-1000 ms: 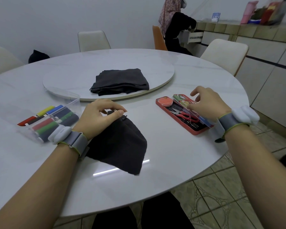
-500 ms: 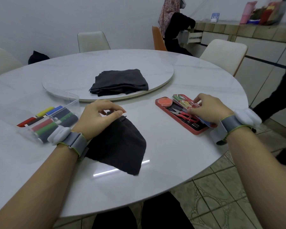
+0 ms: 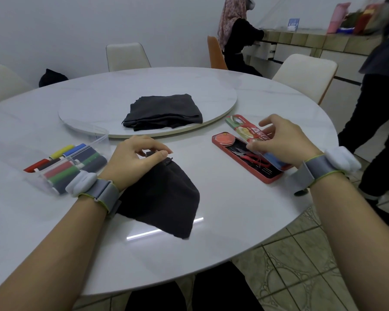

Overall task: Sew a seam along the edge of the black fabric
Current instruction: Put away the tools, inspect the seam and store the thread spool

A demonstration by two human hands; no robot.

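A piece of black fabric (image 3: pixel 164 198) lies on the white round table (image 3: pixel 234 221) in front of me. My left hand (image 3: pixel 133 162) rests on its far corner and pinches that corner between thumb and fingers. To the right sits a red sewing kit case (image 3: pixel 245 163) with small red scissors (image 3: pixel 253 157) and needles inside. My right hand (image 3: pixel 281 142) holds the case's printed lid (image 3: pixel 249 131), lifted above the case.
A clear box of coloured thread spools (image 3: pixel 70 162) stands at the left. A folded stack of black fabric (image 3: pixel 164 113) lies on the turntable (image 3: pixel 94 106). White chairs ring the table. One person sits at the back counter; another stands at the right.
My right hand has raised the kit's lid off the case and shifted it up. My left hand stays on the fabric corner. A person has walked in at the right.
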